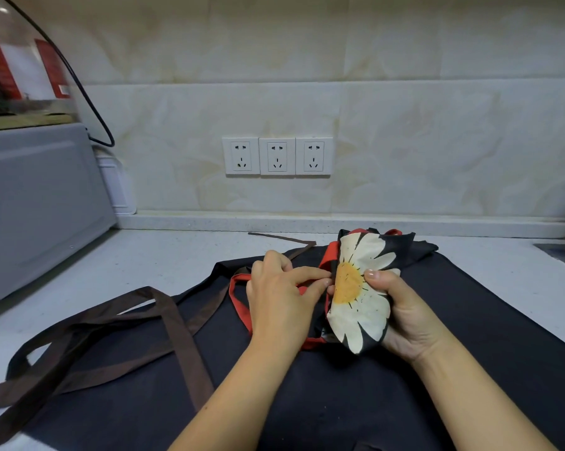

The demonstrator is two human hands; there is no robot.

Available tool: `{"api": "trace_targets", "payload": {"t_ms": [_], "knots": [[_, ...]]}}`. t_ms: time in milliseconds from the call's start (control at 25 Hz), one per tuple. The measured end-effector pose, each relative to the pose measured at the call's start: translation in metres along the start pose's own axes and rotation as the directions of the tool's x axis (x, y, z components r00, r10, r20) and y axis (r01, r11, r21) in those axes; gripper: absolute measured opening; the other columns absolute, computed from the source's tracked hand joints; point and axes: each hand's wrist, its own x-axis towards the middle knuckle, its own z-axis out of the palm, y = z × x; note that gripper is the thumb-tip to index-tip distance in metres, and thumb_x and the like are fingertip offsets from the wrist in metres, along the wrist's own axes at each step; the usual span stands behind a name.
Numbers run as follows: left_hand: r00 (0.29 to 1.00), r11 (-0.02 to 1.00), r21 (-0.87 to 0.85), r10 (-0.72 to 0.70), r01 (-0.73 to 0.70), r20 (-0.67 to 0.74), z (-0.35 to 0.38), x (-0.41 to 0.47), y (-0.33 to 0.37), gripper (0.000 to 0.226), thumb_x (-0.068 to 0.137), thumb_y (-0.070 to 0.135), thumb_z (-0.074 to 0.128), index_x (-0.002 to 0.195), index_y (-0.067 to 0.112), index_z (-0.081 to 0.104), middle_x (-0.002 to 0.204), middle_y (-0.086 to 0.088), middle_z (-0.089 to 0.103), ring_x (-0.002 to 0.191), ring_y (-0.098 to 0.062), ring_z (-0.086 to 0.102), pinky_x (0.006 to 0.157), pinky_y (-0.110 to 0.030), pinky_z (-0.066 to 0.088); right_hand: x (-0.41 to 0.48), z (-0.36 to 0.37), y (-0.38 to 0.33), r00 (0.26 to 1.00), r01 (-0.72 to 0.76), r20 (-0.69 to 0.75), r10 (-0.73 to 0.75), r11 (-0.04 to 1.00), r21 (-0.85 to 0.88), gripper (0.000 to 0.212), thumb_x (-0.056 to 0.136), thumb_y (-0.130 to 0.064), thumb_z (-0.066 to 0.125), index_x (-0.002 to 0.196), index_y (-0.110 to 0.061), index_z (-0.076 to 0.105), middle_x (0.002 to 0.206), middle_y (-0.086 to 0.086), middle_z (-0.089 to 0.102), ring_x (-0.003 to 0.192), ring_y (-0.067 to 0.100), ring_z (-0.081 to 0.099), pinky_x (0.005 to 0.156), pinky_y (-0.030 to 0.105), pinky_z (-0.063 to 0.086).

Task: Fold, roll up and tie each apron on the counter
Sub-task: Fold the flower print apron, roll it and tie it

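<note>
A pale marbled tile wall (404,125) fills the space beyond the fingers, and a light speckled worktop (144,255) runs from its low upstand back under both hands. A dark apron (339,402) lies spread flat on the worktop, directly beneath the fingers and both forearms. Far out to the left of the fingers a grey appliance (37,206) stands against the wall. The dark apron's brown straps (177,327) loop loosely over the cloth and worktop, left of and nearer than the left fingers, with one end trailing just beyond them.

The daisy-print apron (359,297) is rolled into a bundle held just above the dark apron. The right hand (408,317) grips it, fingers curled round its underside and thumb pressed on the yellow flower centre. The left hand (281,297) has its fingertips against the bundle's left edge, pinching the red strap (238,297), which loops out to the left below that hand.

Three white sockets (277,155) sit on the wall straight beyond the fingers, and a black cable (89,102) curves down above the appliance
</note>
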Motion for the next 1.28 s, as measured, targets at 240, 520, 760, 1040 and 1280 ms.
{"api": "trace_targets", "payload": {"t_ms": [240, 520, 760, 1040, 1280], "knots": [[0.995, 0.998, -0.018, 0.056, -0.058, -0.081, 0.003, -0.005, 0.002, 0.012, 0.079, 0.036, 0.075, 0.087, 0.045, 0.074, 0.076, 0.014, 0.033, 0.081, -0.012, 0.040, 0.079, -0.031, 0.035, -0.002, -0.001, 0.000, 1.000, -0.018, -0.005, 0.018, 1.000, -0.008, 0.063, 0.030, -0.025, 0.097, 0.087, -0.004, 0.077, 0.089, 0.019, 0.070, 0.078, 0.028, 0.071, 0.069, 0.043, 0.059], [0.996, 0.975, -0.207, -0.075, 0.082, 0.041, 0.005, -0.005, -0.002, 0.011, 0.077, 0.037, 0.078, 0.085, 0.044, 0.075, 0.077, 0.012, 0.036, 0.084, -0.009, 0.042, 0.086, -0.041, 0.043, -0.003, 0.002, 0.004, 0.999, -0.025, 0.043, 0.029, 0.995, -0.100, 0.060, 0.034, -0.029, 0.096, 0.085, -0.004, 0.077, 0.083, 0.019, 0.068, 0.073, 0.030, 0.069, 0.063, 0.044, 0.058], [0.969, 0.908, -0.339, -0.221, 0.247, 0.113, 0.000, -0.006, 0.002, 0.021, 0.075, 0.023, 0.079, 0.078, 0.029, 0.060, 0.067, 0.013, 0.046, 0.061, -0.002, 0.045, 0.060, -0.014, 0.035, 0.000, -0.002, 0.007, 0.999, 0.006, 0.041, 0.001, 0.989, -0.147, 0.061, 0.040, -0.030, 0.094, 0.088, 0.000, 0.073, 0.085, 0.022, 0.065, 0.074, 0.031, 0.068, 0.068, 0.046, 0.058], [0.841, 0.739, -0.503, -0.159, 0.449, 0.516, -0.003, -0.007, 0.006, 0.021, 0.092, 0.021, 0.057, 0.094, 0.017, 0.077, 0.089, 0.001, 0.075, 0.079, -0.010, 0.064, 0.071, -0.026, 0.052, 0.000, 0.000, 0.009, 0.999, 0.033, 0.025, -0.029, 0.980, -0.197, 0.054, 0.041, -0.032, 0.092, 0.084, -0.004, 0.076, 0.082, 0.021, 0.069, 0.073, 0.030, 0.070, 0.065, 0.042, 0.059], [0.679, 0.694, -0.576, 0.171, 0.431, 0.714, -0.008, -0.013, 0.013, 0.042, 0.086, 0.027, 0.070, 0.126, 0.026, 0.056, 0.079, 0.004, 0.066, 0.071, -0.011, 0.058, 0.056, -0.023, 0.043, 0.002, 0.004, 0.013, 0.968, 0.022, -0.192, -0.163, 0.815, -0.580, 0.052, 0.071, -0.047, 0.070, 0.101, -0.005, 0.068, 0.090, 0.015, 0.073, 0.084, 0.027, 0.070, 0.070, 0.033, 0.053]]}}
